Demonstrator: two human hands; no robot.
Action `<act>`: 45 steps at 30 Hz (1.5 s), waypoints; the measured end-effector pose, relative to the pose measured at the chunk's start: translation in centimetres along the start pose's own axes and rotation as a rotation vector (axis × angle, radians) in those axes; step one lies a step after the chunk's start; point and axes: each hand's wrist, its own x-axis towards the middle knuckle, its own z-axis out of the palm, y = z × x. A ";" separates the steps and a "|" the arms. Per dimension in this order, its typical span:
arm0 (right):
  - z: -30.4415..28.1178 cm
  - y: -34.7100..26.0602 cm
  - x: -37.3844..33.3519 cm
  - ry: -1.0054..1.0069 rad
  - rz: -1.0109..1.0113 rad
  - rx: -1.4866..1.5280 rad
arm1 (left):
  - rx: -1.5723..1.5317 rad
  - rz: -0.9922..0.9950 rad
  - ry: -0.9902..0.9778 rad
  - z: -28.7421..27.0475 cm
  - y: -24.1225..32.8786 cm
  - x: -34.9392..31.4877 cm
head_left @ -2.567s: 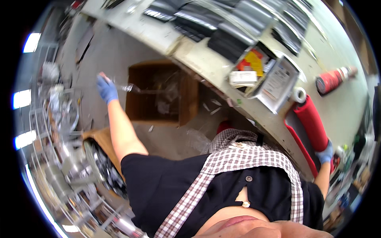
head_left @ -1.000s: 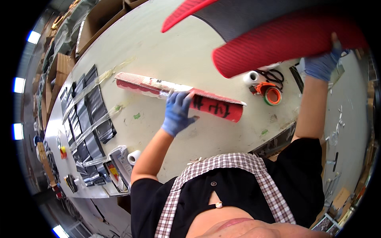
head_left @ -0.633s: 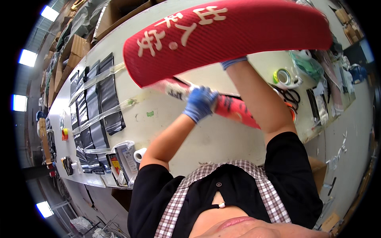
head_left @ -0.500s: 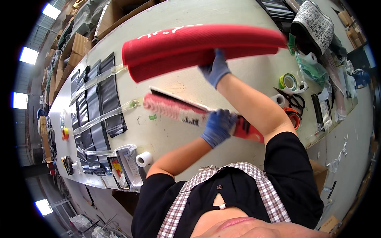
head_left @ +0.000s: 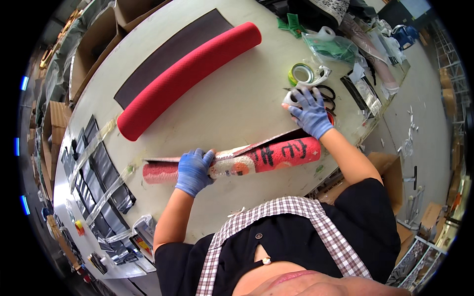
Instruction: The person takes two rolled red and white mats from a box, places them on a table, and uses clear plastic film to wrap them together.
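My left forearm (head_left: 173, 217) points toward one o'clock, and at its end my blue-gloved left hand (head_left: 194, 171) is curled, back facing up, with the fingers close together. My right forearm (head_left: 348, 160) leans toward eleven o'clock; there my right hand (head_left: 310, 112), also gloved, has its fingers spread, the thumb toward ten o'clock.

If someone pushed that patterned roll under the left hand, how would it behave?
The patterned roll might roll, being tube-shaped, and could loosen, since one edge lifts away. It looks bendy rather than brittle, as it curls around itself.
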 end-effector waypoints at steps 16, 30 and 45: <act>-2.5 -2.8 6.2 -0.218 -0.405 0.648 | -0.184 0.043 0.288 -1.2 -1.6 3.6; -13.9 -7.5 -5.4 -0.604 -0.107 0.462 | 0.005 -0.248 0.396 -4.1 -12.4 7.3; -26.1 0.4 -12.7 0.140 0.263 0.866 | -0.413 -0.345 -0.309 0.5 13.5 -1.4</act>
